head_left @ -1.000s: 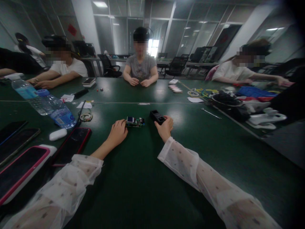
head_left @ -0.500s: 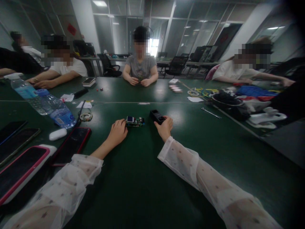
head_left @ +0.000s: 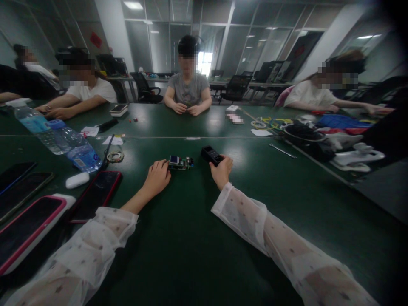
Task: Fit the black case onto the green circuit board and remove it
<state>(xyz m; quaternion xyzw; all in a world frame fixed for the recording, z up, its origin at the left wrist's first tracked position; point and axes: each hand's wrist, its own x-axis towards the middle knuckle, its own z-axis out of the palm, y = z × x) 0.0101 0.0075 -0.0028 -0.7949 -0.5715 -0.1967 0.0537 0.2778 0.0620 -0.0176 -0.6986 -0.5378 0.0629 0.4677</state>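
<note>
My left hand (head_left: 159, 174) is closed at the left edge of a small circuit board (head_left: 184, 163) with a little screen, its fingertips pinching that edge. The board lies on the dark green table. A black box-shaped device (head_left: 211, 155), with a small display and keys on its upper face, is gripped at its near end by my right hand (head_left: 222, 171). It tilts away from me, just right of the board and apart from it. Whether the device touches the table I cannot tell. Parts of both hands' fingers are hidden.
At left stand water bottles (head_left: 75, 146), a white earbud case (head_left: 77, 180), a red-edged phone (head_left: 96, 195) and several more phones. A wrench (head_left: 282, 151) lies at right, near cables (head_left: 259, 123) and a cluttered pile. Across the table sits a person in grey (head_left: 187, 87); others sit at the sides.
The black device has shifted very slightly right in my right hand, and my thumb covers less of its face. My left hand and the circuit board stay put.
</note>
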